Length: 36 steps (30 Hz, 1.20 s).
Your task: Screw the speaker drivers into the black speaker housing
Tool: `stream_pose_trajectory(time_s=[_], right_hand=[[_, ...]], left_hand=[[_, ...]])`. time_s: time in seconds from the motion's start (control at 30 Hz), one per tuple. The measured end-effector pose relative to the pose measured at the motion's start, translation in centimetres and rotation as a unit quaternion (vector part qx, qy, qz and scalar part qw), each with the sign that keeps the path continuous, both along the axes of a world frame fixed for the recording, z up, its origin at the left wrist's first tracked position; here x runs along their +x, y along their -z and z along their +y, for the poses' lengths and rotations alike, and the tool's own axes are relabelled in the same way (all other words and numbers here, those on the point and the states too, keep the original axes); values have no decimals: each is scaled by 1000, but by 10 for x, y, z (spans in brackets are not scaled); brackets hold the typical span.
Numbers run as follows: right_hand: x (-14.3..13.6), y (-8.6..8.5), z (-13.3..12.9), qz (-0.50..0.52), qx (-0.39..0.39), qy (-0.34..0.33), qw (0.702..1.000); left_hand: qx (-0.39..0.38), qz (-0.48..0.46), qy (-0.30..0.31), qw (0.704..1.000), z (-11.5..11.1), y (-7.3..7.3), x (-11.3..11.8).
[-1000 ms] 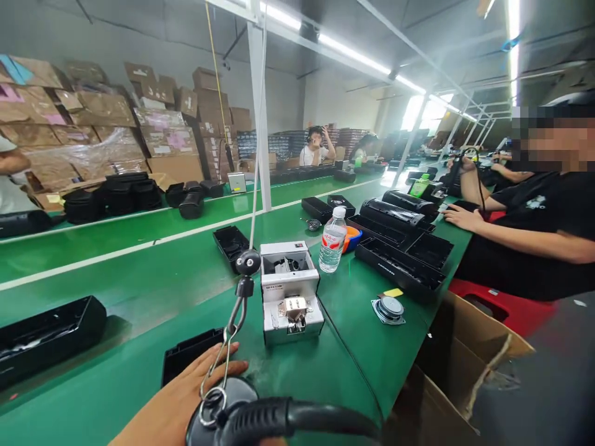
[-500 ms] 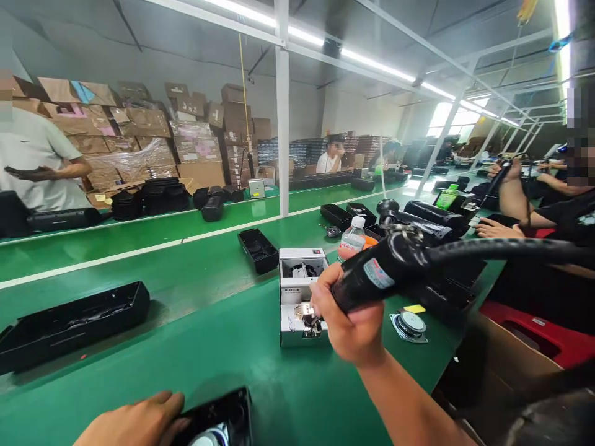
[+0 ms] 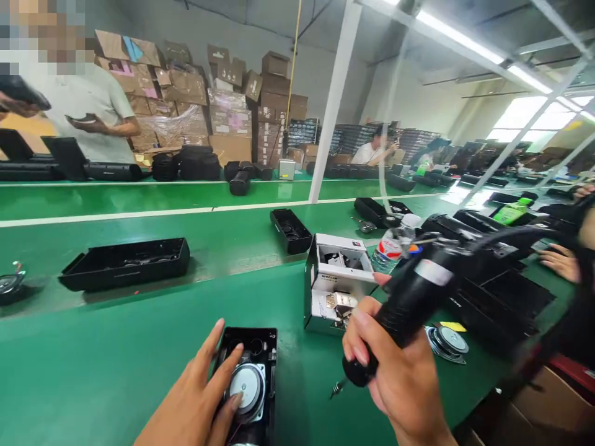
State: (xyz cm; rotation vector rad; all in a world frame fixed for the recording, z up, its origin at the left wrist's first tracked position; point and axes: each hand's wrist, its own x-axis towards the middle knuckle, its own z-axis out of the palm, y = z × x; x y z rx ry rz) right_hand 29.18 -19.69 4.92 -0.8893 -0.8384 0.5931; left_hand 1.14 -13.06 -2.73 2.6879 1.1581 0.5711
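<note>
Below, left hand with fingers spread over speaker, right hand with fingers wrapped round black screwdriver

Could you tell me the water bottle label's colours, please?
The label is red and white, clearest in the head view.

At bottom center I have my left hand spread over a black housing, fingers on the round speaker set in it. To the right, my right hand grips a black screwdriver, its bit pointing down and left above the green table. Behind that I see a white box beside a water bottle, just right of center.
</note>
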Motion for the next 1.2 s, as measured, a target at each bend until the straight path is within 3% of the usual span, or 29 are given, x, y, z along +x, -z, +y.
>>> stream_pose_trajectory(time_s=[0.07,0.17,0.37,0.5,0.77,1.2], right_hand=[[-8,-5,-11,36,13,-31,999],[-19,-15,-18,46,31,-57,997],[-48,-25,2,29,92,-75,992],[-68,-14,25,-8,106,-55,993],[-80,17,39,-98,51,-69,992],[-82,38,42,-116,31,-53,991]], left_hand=[[30,-16,62,997,4,-7,0],[-28,-26,106,994,9,-11,0],[-167,-81,75,980,9,-1,0],[-232,-149,65,959,7,4,-1],[-195,-180,60,962,7,13,8],[-182,-185,35,965,0,0,14]])
